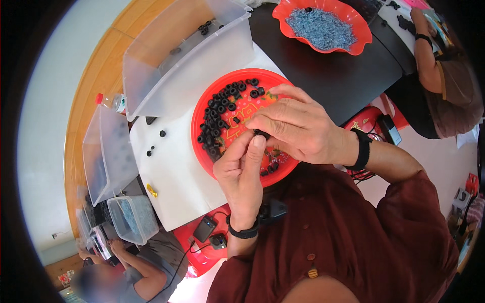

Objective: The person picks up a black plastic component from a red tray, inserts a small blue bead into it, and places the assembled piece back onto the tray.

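Note:
Between the thumb and fingers of my left hand (241, 174) is a small black ring-shaped part (261, 134), mostly covered by the fingertips. My right hand (303, 123) is bent over the same part from the right, its fingers drawn together against it; its thumb and grip are partly hidden. Both hands are above a round red tray (202, 159) with a printed pattern. Many loose black ring-shaped parts (221, 105) lie along the tray's left and far side. A few smaller black pieces (273, 167) sit near its front edge.
A large clear plastic bin (189, 76) stands beyond the tray, with a smaller clear bin (108, 151) at left. A red wavy bowl (361, 38) of bluish bits is far right. A bottle (113, 102) stands near the bins. Other people work at lower left and upper right.

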`<action>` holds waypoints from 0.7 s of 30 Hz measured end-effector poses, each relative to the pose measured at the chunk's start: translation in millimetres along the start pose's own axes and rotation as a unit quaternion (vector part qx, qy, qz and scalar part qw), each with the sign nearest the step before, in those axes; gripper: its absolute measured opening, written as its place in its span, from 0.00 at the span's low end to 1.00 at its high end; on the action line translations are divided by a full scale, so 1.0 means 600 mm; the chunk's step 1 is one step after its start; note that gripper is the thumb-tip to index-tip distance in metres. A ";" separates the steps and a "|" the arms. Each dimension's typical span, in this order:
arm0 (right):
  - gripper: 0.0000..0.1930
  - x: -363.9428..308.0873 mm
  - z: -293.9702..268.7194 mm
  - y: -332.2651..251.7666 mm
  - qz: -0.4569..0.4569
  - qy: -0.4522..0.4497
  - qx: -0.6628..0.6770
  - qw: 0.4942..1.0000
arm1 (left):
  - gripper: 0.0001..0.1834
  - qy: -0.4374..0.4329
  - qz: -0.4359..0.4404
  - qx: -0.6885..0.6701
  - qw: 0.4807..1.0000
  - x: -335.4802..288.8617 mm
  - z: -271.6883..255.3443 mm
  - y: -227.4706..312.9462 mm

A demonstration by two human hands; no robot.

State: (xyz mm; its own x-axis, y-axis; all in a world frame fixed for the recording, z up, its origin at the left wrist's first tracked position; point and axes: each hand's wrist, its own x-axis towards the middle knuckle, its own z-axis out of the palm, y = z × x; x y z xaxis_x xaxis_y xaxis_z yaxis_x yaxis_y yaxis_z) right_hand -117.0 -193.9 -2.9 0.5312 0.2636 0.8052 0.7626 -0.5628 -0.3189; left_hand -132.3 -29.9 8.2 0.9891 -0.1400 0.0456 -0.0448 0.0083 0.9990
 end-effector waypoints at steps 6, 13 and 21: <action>0.22 -0.003 -0.025 -0.027 0.019 0.005 0.030 0.999 | 0.15 -0.074 -0.044 -0.164 0.983 -0.018 -0.009 0.004; 0.21 -0.020 -0.055 -0.070 -0.010 0.027 0.034 0.999 | 0.12 -0.144 -0.075 -0.258 0.952 -0.063 -0.006 0.019; 0.19 -0.053 -0.092 -0.115 -0.033 0.043 0.043 0.998 | 0.12 -0.200 -0.062 -0.289 0.934 -0.118 0.020 0.038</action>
State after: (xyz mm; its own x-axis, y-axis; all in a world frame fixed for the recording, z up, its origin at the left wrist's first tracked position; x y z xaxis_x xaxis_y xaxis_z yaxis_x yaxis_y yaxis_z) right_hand -206.8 -206.5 21.1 0.4479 0.2270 0.8648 0.8255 -0.4764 -0.3025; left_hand -205.2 -31.6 27.9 0.8450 -0.5330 0.0429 0.2631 0.4844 0.8343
